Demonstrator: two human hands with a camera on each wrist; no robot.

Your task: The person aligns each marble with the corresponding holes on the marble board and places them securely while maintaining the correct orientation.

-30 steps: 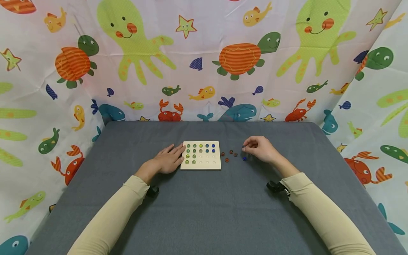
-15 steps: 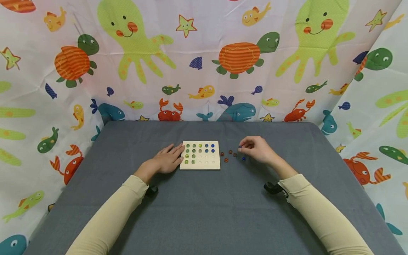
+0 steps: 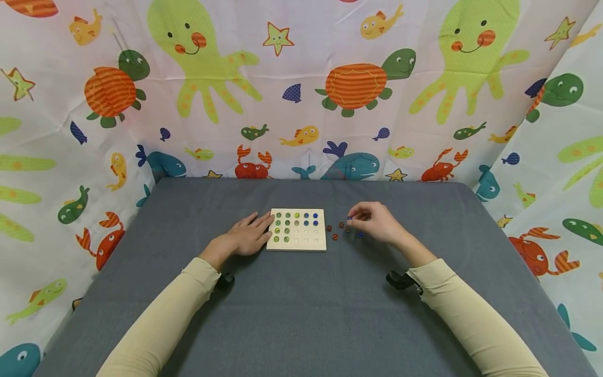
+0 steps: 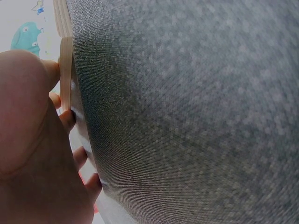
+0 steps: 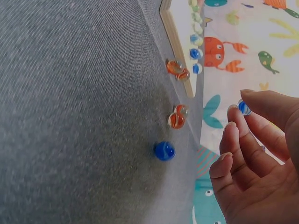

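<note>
My right hand point(image 3: 380, 224) pinches a blue-and-clear marble point(image 5: 244, 107) between thumb and fingertips, held above the cloth to the right of a pale wooden board point(image 3: 311, 246). Its other fingers curve loosely in the right wrist view. Below, on the cloth, lies a dark blue marble point(image 5: 164, 150), partly covered by the hand in the head view. Several orange-red marbles point(image 5: 176, 120) lie between it and the board. My left hand point(image 3: 238, 240) rests flat with spread fingers against the board's left edge; the left wrist view shows the thumb at the board's side point(image 4: 66, 77).
Green, yellow and blue marbles point(image 3: 306, 215) sit in the board's dimples on its left and along its far rows; dimples at the near right are bare. Grey cloth point(image 3: 301, 314) covers the table. A curtain point(image 3: 301, 63) with sea-animal prints hangs behind and at the sides.
My right hand has moved left toward the board with the pinched marble, passing over the dark blue one on the cloth. The left hand and the board have stayed in place.
</note>
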